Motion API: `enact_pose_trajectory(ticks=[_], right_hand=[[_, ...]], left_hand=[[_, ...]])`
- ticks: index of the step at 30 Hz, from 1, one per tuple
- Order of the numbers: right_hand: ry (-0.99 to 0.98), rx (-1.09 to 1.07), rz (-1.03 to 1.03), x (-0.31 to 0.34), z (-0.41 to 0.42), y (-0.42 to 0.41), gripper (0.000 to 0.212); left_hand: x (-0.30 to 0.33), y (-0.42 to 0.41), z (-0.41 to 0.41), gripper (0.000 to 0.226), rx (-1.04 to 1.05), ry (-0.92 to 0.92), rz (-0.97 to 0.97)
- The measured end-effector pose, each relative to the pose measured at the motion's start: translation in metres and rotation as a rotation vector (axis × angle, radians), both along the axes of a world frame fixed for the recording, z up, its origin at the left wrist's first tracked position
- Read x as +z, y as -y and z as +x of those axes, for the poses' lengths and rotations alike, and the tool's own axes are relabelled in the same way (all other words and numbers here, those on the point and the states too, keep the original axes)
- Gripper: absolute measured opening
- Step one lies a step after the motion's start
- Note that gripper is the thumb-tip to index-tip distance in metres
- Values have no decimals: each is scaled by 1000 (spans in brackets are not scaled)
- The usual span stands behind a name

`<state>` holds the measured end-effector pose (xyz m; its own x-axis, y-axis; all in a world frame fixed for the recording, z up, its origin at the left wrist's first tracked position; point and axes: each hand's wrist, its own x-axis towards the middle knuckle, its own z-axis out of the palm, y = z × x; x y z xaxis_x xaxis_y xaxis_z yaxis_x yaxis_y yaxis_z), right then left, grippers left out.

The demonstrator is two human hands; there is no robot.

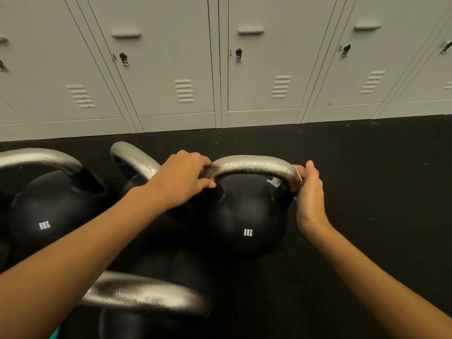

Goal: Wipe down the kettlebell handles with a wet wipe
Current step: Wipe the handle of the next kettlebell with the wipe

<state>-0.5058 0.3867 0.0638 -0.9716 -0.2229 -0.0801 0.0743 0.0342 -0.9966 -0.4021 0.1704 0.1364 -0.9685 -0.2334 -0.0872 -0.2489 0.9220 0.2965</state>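
A black 8KG kettlebell (247,216) stands on the dark floor, its silver handle (252,163) beaded with droplets. My left hand (182,178) grips the handle's left end. At the right end, my right hand (309,189) curls round the handle with a white wet wipe (299,176) pressed against it; only a thin edge of the wipe shows. Three more kettlebells stand to the left and in front: one marked 8KG (46,209), one partly behind my left forearm (133,157), and one at the bottom (146,296), all with wet-looking silver handles.
A row of grey lockers (220,69) lines the wall behind the kettlebells. Black rubber flooring (367,167) stretches to the right of the kettlebell in my hands. A small teal patch (55,335) shows at the bottom left edge.
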Motion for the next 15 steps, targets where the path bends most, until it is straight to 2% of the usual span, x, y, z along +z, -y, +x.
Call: enact_pose_trajectory(ticks=[4,10,13,15], right_hand=[[-76,98,86,20,-3,1,61],[-107,216,172,48,5,-8,56],[-47,252,184,54,6,-11,53],[5,274,215,55,5,-12,48]], left_hand=[[2,-1,3,44,28,2,72],[11,-11,7,42,59,160,116],[17,-28,14,68,39,230,89],[22,-40,19,83,21,201,45]])
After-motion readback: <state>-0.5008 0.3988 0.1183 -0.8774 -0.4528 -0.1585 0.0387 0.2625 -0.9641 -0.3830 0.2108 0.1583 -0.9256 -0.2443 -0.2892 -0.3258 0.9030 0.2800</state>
